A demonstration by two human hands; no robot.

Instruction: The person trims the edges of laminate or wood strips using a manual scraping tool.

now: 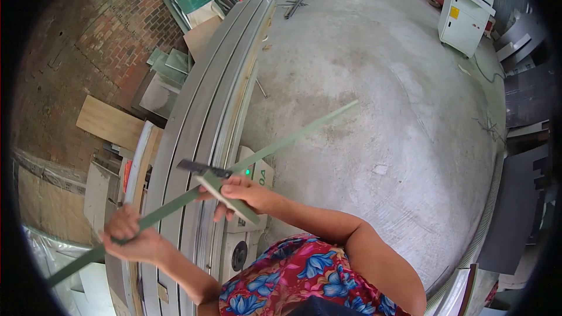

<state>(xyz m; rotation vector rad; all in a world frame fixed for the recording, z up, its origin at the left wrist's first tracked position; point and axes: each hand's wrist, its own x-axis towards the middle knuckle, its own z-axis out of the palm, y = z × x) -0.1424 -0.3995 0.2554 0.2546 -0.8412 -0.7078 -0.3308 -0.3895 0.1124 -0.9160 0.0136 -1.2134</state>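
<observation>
A long thin green strip [170, 208] runs slantwise across the view, from the lower left up to a far tip over the floor. My left hand [132, 239] is closed round its lower part. Beside the strip's middle, my right hand [249, 194] grips a short flat green piece with a pale edge [231, 202], thumb on its face. A dark, narrow tool [202, 168] lies across the strip just past my right fingers; whether those fingers also hold it is hidden. Under both hands stretches a long grey metal machine bed [196, 123] with dark grooves.
A white machine housing with a green light [249, 171] stands under the strip. Green and grey offcuts [170, 64] and a wooden board [108, 122] lie left, by the brick floor. A white control cabinet [465, 14] stands far right. Dark sheets [515, 210] and a ribbed hose [489, 216] line the right side.
</observation>
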